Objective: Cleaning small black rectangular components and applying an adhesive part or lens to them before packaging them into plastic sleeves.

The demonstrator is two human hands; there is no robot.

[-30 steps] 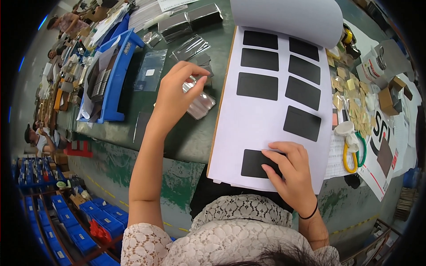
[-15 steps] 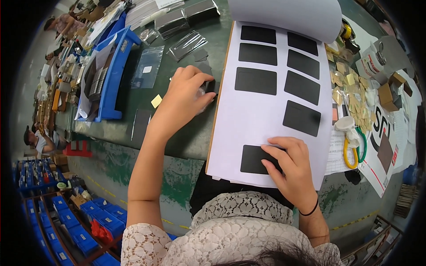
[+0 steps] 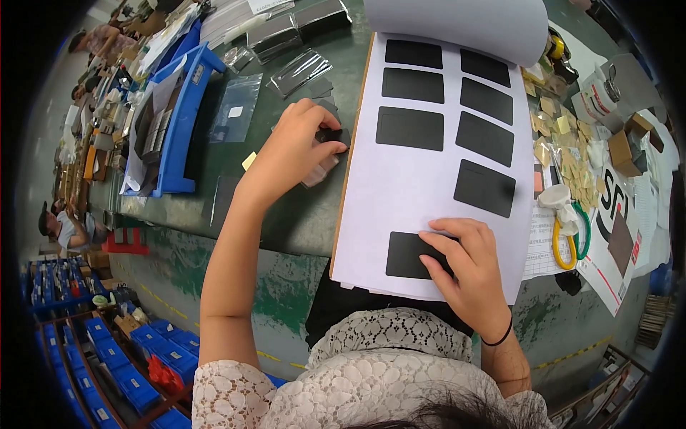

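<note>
A sheet pad of white paper (image 3: 400, 186) bears two columns of black rectangular cards. On its near edge lies one more black card (image 3: 407, 254), with the bent fingers and thumb of my right hand (image 3: 468, 275) closed over its right end. Left of the pad, my left hand (image 3: 293, 146) reaches over the green table; its thumb and forefinger close round a dark flat piece (image 3: 331, 134). Something clear and crumpled (image 3: 321, 171) lies beneath that palm, mostly hidden. Grey-black flat pieces (image 3: 323, 89) lie just beyond the fingers.
A blue bin (image 3: 175, 132) holding papers stands at left, beside a clear plastic bag (image 3: 237, 107) and a yellow note (image 3: 249, 160). Wrapped black stacks (image 3: 300, 32) lie at the back. Scissors (image 3: 564, 239) and small tan pieces (image 3: 572, 154) are at right. Other people sit far left.
My left hand has shifted slightly, its fingers closing further round the dark piece. My right hand stays on the black card.
</note>
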